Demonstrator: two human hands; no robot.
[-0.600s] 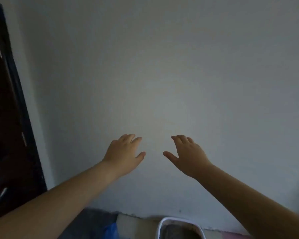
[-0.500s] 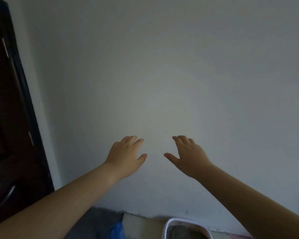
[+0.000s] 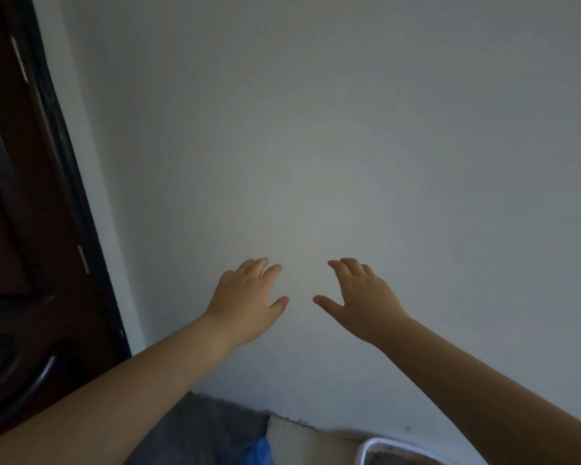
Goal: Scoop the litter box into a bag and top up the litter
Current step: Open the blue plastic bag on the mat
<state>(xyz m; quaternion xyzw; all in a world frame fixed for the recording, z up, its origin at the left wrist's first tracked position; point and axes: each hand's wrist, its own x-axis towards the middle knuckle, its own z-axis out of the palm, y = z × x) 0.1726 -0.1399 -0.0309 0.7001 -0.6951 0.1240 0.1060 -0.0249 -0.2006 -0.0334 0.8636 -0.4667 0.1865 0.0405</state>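
Peeking in at the bottom edge of the frame, right of centre, your litter box (image 3: pixel 370 446) shows only a curved piece of its white rim, with a grey, grainy fill just inside it. Your right forearm crosses in front of its right side and hides the rest. Left of the box lies a pale strip of floor (image 3: pixel 302 443), and beyond that, at bottom centre, a scrap of blue plastic (image 3: pixel 260 451); too little of it is in view for you to tell what it is. Further left the floor turns to a darker grey patch.

Above all this, your left hand (image 3: pixel 249 297) and right hand (image 3: pixel 366 298) are raised side by side at mid-frame, backs toward you. The fingers of each are loosely spread and only slightly bent, and neither hand holds anything. The thumbs point at each other across a narrow gap and do not touch. You cannot tell whether the fingertips reach the wall (image 3: pixel 349 129), a plain grey-white surface that fills most of the frame. Along the left edge stands a dark brown door (image 3: pixel 17 229), leaning in the wide-angle view, with a curved handle (image 3: pixel 46 367) at lower left.
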